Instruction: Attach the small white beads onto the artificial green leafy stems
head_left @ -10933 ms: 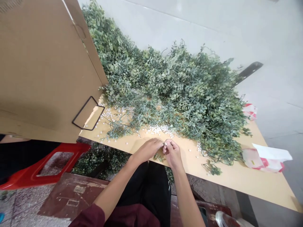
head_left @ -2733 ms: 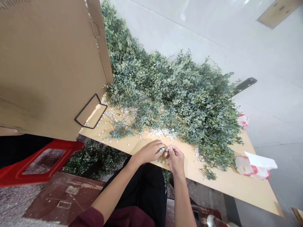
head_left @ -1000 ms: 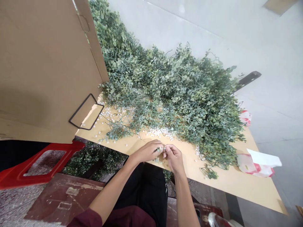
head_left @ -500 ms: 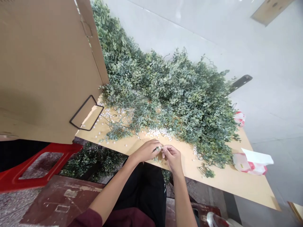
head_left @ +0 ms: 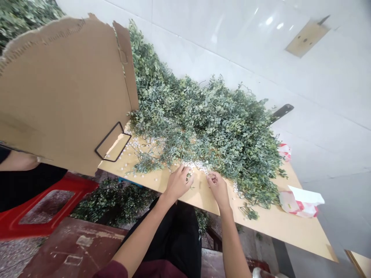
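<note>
My left hand (head_left: 179,182) is closed around a small sprig of artificial green leaves, most of it hidden by the fingers. It hangs over the near edge of the wooden tabletop (head_left: 199,197). To its right, the curled fingers of my right hand (head_left: 218,188) come together at the edge of a heap of small white bead-like pieces (head_left: 199,166). Whether a piece is between those fingertips is too small to tell. Just behind both hands lies a large pile of artificial foliage (head_left: 214,116), with loose stems at its front.
A tall cardboard sheet (head_left: 72,92) stands at the left, with a black wire frame (head_left: 113,142) by its lower corner. A red-and-white packet (head_left: 301,202) and a loose sprig (head_left: 248,212) lie at the right. Another person's arm (head_left: 20,160) shows beside a red stool (head_left: 72,189).
My hands have moved apart. The right hand has gone from the sprig to the white pieces, and the left has shifted slightly left. The camera view has also shifted.
</note>
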Demonstrator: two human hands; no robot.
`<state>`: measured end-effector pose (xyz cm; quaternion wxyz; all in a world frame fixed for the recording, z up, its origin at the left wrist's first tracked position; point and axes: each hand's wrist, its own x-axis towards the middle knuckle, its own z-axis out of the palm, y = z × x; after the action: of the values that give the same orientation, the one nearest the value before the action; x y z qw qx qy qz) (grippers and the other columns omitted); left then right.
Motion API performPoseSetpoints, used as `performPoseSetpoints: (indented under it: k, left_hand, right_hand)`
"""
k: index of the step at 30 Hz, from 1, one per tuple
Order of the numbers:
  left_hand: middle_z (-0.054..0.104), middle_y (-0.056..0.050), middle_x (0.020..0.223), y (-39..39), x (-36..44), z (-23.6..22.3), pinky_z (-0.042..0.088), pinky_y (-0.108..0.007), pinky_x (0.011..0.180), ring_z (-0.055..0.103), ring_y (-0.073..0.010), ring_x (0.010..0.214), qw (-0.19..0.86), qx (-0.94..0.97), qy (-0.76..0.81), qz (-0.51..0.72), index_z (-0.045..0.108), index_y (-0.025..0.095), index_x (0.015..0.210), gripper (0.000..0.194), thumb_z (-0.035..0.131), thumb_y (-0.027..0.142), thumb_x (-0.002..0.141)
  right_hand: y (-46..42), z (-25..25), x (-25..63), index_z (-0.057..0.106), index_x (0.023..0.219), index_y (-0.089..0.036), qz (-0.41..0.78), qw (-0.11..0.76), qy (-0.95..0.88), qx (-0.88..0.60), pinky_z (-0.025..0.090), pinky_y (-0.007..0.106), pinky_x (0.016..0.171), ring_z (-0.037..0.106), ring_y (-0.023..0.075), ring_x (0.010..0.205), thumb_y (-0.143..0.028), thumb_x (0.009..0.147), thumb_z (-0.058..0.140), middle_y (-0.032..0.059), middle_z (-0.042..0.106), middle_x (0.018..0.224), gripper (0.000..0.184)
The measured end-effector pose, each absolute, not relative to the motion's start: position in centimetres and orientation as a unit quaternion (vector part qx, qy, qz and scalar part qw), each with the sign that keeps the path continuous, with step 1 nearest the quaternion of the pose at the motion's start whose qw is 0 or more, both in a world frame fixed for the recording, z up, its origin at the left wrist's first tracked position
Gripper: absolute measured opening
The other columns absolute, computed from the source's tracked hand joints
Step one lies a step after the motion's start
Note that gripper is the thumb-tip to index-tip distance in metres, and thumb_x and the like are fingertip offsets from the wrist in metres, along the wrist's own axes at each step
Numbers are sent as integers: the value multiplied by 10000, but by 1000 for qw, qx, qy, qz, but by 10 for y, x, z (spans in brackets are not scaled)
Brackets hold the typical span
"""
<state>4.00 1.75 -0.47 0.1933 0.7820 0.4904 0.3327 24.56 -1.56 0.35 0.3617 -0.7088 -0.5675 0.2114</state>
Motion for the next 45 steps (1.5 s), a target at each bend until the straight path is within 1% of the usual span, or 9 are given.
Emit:
performPoseSetpoints:
  k: [7, 10, 12, 15, 22, 26, 31, 37, 45]
  left_hand:
    - [583, -117, 1098, 18, 34, -3, 453, -404, 902, 547, -259, 1043, 174, 777, 439, 417, 531, 173, 1205, 321, 337, 310, 990]
    - [563, -139, 1163, 12, 29, -8, 431, -424, 945, 518, -259, 1103, 134, 742, 411, 512, 531, 156, 1206, 333, 297, 250, 988]
    - [591, -131, 1074, 4, 23, -14, 452, -409, 908, 547, -246, 1034, 110, 736, 380, 549, 563, 157, 1135, 297, 324, 225, 973]
    - [624, -106, 978, -12, 11, -21, 482, -381, 865, 583, -229, 950, 119, 794, 339, 490, 582, 172, 1091, 240, 387, 202, 955]
    - [582, -111, 1236, -23, 2, -19, 437, -396, 985, 548, -254, 1136, 175, 874, 341, 298, 485, 220, 1295, 342, 449, 311, 967]
    - [617, -86, 1115, -14, 14, -12, 439, -385, 906, 564, -256, 1049, 150, 895, 347, 236, 551, 221, 1172, 268, 508, 364, 949]
    - [635, -70, 994, -7, 31, -8, 422, -365, 847, 577, -253, 986, 131, 893, 368, 223, 590, 206, 1064, 216, 484, 364, 963]
    - [624, -62, 1049, 0, 32, -12, 411, -352, 874, 556, -224, 1008, 184, 868, 373, 271, 523, 206, 1220, 294, 331, 301, 1018]
    - [572, -37, 888, 11, 37, -15, 400, -334, 789, 516, -201, 862, 206, 865, 381, 252, 585, 190, 920, 278, 352, 311, 1011]
  right_hand:
    - [-2, 1, 243, 597, 811, -207, 165, 264, -624, -717, 382, 285, 585, 548, 185, 572, -333, 849, 527, -13, 576, 594, 149]
    - [-8, 1, 242, 585, 782, -211, 160, 278, -615, -721, 390, 289, 606, 560, 190, 605, -340, 868, 500, 7, 614, 653, 176]
    - [-15, 2, 241, 584, 815, -206, 172, 311, -607, -711, 413, 294, 639, 580, 199, 666, -365, 882, 493, 29, 642, 731, 195]
    - [-27, 4, 241, 581, 850, -197, 219, 365, -594, -683, 435, 296, 653, 574, 198, 688, -425, 897, 494, 31, 622, 732, 248]
    - [-37, -2, 233, 616, 910, -177, 370, 528, -477, -597, 491, 298, 626, 595, 171, 641, -463, 805, 668, 17, 635, 704, 309]
    - [-34, -4, 224, 697, 961, -154, 409, 545, -437, -587, 536, 363, 727, 660, 205, 741, -442, 751, 735, 62, 712, 801, 359]
    - [-34, -2, 217, 731, 938, -183, 474, 586, -373, -541, 555, 353, 763, 680, 191, 762, -377, 705, 793, 51, 731, 828, 310]
    - [-39, -6, 214, 707, 940, -224, 552, 635, -294, -454, 568, 265, 663, 629, 121, 670, -315, 681, 830, 7, 674, 789, 300]
    - [9, -9, 200, 687, 843, -184, 553, 618, -325, -454, 555, 315, 675, 631, 149, 658, -345, 690, 804, 27, 671, 772, 251]
